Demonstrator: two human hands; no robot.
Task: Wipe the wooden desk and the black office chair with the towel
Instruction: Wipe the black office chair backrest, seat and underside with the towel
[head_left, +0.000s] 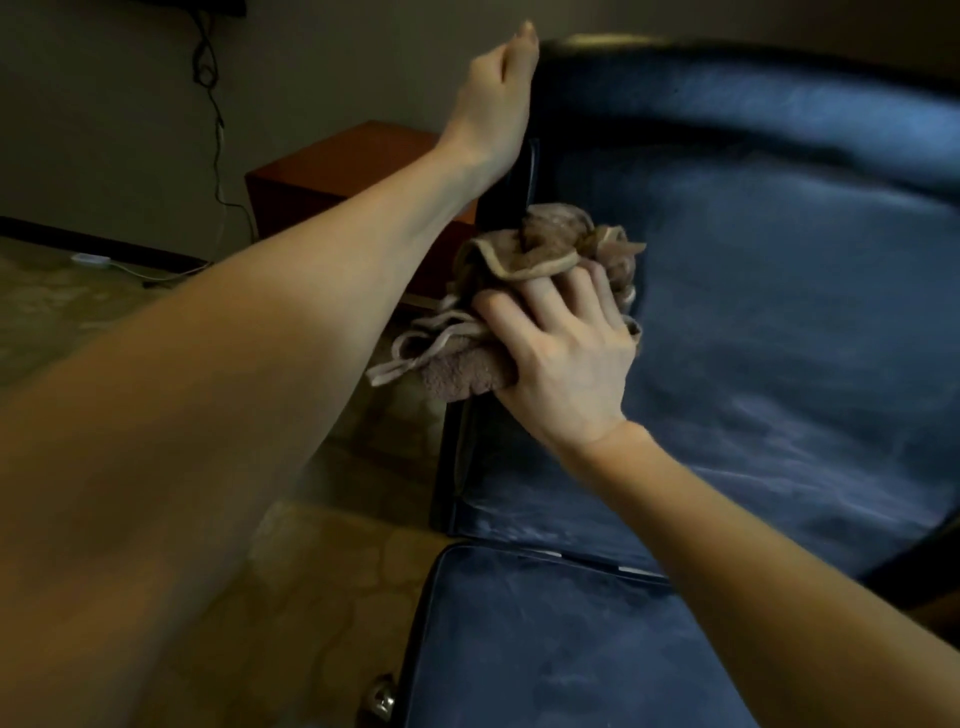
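Brown terry cloth filled my right hand (563, 358): I gripped the bunched towel (540, 244) with my fingers (540, 296) spread and curled over it, and pressed it to the near side edge of the black office chair (779, 291). Loose folds of it stuck out above my knuckles and hung out past my thumb, clear of the chair's edge. Above that hand, my left hand (496, 83) clasped the upper corner of the backrest. Its thumb pointed up along the edge, and the other fingers lay behind the padding, out of sight. My left forearm crossed over and to the outside of the towel. Below my right wrist lay the chair's seat (545, 649), its dark surface streaked pale, with a metal castor (383, 697) beneath its near corner. Beyond the towel, behind the chair's edge, stood the reddish wooden bench (337, 171). Farther out past my left forearm, a dark cable (208, 78) hung down the wall to the patterned carpet (337, 571).
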